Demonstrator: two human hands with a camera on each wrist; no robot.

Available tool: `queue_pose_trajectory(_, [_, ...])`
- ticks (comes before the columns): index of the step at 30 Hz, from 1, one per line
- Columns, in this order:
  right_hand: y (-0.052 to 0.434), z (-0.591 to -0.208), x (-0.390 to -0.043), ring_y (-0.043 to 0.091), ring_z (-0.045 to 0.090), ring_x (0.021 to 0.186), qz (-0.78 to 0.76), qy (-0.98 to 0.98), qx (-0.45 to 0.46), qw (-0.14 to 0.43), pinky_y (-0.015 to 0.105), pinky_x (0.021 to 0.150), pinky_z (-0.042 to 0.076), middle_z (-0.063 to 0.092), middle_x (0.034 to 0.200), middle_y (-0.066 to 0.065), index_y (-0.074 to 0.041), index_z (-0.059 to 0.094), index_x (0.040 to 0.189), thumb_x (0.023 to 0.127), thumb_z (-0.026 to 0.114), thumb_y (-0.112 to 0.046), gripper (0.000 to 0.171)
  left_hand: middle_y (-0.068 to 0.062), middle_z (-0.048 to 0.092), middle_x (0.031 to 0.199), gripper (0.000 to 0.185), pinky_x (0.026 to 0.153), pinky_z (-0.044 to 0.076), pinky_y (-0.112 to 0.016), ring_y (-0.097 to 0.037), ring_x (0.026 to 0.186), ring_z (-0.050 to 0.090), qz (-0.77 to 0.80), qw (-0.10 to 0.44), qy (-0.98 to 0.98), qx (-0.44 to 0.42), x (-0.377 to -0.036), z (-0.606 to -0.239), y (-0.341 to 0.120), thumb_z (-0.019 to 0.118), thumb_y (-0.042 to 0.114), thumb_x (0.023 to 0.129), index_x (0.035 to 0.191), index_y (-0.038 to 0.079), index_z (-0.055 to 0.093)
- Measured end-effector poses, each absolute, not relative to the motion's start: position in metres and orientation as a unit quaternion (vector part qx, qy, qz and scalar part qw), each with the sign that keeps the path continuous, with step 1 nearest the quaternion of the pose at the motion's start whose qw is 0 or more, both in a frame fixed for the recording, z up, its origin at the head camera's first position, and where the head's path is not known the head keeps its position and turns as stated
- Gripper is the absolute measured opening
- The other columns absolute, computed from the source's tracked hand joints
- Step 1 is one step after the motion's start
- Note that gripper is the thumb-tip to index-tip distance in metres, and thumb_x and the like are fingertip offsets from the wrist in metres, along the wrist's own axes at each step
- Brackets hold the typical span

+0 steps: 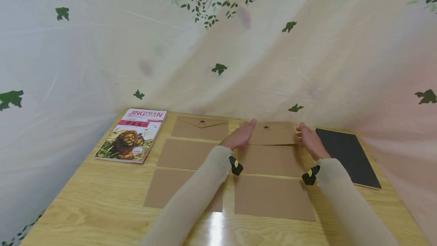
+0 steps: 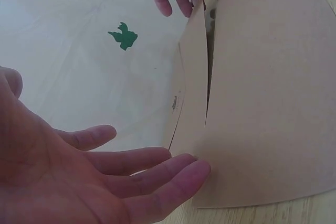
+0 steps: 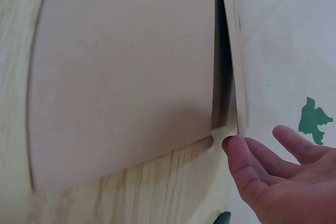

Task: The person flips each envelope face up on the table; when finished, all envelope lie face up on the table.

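Observation:
Several brown envelopes lie in two columns on the wooden table (image 1: 102,204). My left hand (image 1: 243,134) reaches to the left edge of the far right envelope (image 1: 271,134), which bears a small dark emblem. In the left wrist view its fingers (image 2: 173,174) are straight and touch the corner of that envelope (image 2: 190,93). My right hand (image 1: 308,138) is at the envelope's right edge. In the right wrist view its thumb (image 3: 239,156) touches the near corner of the envelope (image 3: 231,35), fingers relaxed. A dark gap shows between this envelope and the middle right envelope (image 3: 121,77).
A paperback with a lion on its cover (image 1: 131,136) lies at the table's back left. A black notebook (image 1: 348,156) lies to the right of my right hand. A leaf-printed cloth (image 1: 218,48) hangs close behind the table.

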State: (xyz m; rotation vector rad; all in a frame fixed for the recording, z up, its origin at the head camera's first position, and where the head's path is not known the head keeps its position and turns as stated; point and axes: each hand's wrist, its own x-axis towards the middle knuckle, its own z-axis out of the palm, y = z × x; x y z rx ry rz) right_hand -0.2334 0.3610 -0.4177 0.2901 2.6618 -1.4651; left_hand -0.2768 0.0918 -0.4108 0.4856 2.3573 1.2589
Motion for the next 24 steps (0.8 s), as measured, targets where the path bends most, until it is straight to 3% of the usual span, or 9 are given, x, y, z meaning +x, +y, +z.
queue_pose_trajectory(6, [0.3613, -0.419, -0.2332, 0.047, 0.037, 0.125, -0.476, 0.874, 0.085, 0.057, 0.055, 0.101, 0.032, 0.031, 0.142, 0.034, 0.011, 0.029, 0.14, 0.096, 0.009, -0.061, 0.087, -0.012, 0.041, 0.138, 0.082, 0.1, 0.034, -0.044, -0.033, 0.08, 0.063, 0.453, 0.221, 0.848, 0.162, -0.2762, -0.4087, 0.0901, 0.005, 0.069, 0.092, 0.15, 0.013, 0.019])
queue_pose_trajectory(14, [0.359, -0.4207, -0.2341, 0.043, 0.035, 0.125, -0.464, 0.878, 0.096, 0.072, 0.055, 0.103, 0.029, 0.031, 0.142, 0.032, 0.01, 0.033, 0.139, 0.097, 0.009, -0.059, 0.085, -0.011, 0.039, 0.143, 0.089, 0.099, 0.034, -0.045, -0.033, 0.078, 0.063, 0.454, 0.22, 0.849, 0.158, -0.2765, -0.4088, 0.0894, 0.003, 0.075, 0.086, 0.151, 0.016, 0.017])
queue_pose_trajectory(24, [0.3577, -0.426, -0.2344, 0.043, 0.029, 0.131, -0.416, 0.901, 0.092, 0.084, 0.054, 0.105, 0.024, 0.032, 0.143, 0.03, 0.008, 0.038, 0.137, 0.098, 0.005, -0.055, 0.082, -0.008, 0.029, 0.151, 0.088, 0.102, 0.033, -0.044, -0.031, 0.096, 0.06, 0.45, 0.213, 0.852, 0.164, -0.2764, -0.4105, 0.0893, 0.004, 0.073, 0.087, 0.152, 0.014, 0.015])
